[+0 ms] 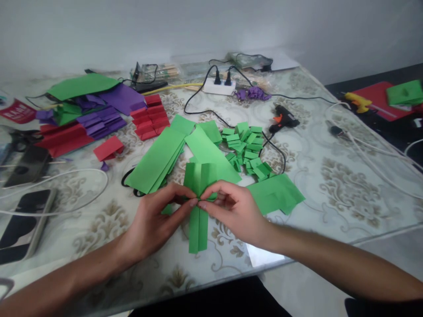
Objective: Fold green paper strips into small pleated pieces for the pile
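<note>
open to the left of the left hand (155,218), over bare surface (105,237), as far as the phone (26,226) and the looped white cable (107,179). filled between both hands by a folded green paper (198,231). blocked straight ahead by the stacked green strips (158,158) and by the single green strip (214,152). crowded beyond the right hand (239,211) by green sheets (276,193) and a cluster of small folded green pieces (244,145). crossed farther back by a black cord (284,162) near the glue gun (284,118). open right of the green sheets, up to the white cables (366,143) near the right edge.
</note>
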The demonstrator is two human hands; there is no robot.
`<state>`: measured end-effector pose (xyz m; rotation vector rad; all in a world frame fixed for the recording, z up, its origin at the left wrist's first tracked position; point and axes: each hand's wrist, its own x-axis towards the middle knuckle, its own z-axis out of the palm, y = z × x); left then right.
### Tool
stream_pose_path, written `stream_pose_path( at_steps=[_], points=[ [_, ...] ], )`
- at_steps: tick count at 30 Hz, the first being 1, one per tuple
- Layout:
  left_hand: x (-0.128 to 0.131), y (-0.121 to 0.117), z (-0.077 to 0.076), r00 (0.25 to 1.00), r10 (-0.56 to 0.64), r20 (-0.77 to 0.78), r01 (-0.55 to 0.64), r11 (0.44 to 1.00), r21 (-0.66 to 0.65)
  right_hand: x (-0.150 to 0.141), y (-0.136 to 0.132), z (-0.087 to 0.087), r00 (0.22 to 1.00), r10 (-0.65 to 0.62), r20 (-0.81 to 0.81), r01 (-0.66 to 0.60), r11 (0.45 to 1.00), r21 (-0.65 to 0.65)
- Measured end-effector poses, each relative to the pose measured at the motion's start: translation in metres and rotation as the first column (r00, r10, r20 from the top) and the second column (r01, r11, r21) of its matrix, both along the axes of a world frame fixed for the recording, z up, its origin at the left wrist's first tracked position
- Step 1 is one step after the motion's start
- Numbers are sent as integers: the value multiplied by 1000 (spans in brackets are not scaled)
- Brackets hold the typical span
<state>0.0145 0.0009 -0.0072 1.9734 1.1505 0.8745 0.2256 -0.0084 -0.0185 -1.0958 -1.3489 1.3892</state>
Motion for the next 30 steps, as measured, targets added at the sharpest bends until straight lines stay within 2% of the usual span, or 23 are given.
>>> stream_pose_path(
  at_steps=[6, 10, 14, 16, 19, 22, 30],
  points=[
    [-1, -1, 2, 1000, -9, -19, 9, 1000, -13, -1, -1, -2, 996, -42, -78, 41, 999, -12],
    [-2, -2, 1, 1000, -12, -28, 11, 999, -39, -2, -1, -1, 975, -83, -207, 57, 990, -131],
    [-1, -2, 2, 1000, -11, -22, 10, 998, -67, -1, 2, -2, 967, -101, -232, 51, 976, -210],
    [-1, -1, 2, 1000, -14, -17, 13, 998, -66, 0, 4, -2, 963, -98, -252, 28, 963, -269],
    [-1, -1, 3, 1000, 0, -6, 0, 997, -71, 0, 8, -2, 941, -49, -335, -79, 931, -357],
    [1, -1, 3, 1000, 14, 17, -12, 994, -107, 1, 10, 0, 921, -11, -389, -151, 912, -383],
    [3, 1, 6, 998, 30, 59, -17, 978, -206, 1, 11, 6, 933, -17, -361, -135, 910, -391]
  ],
)
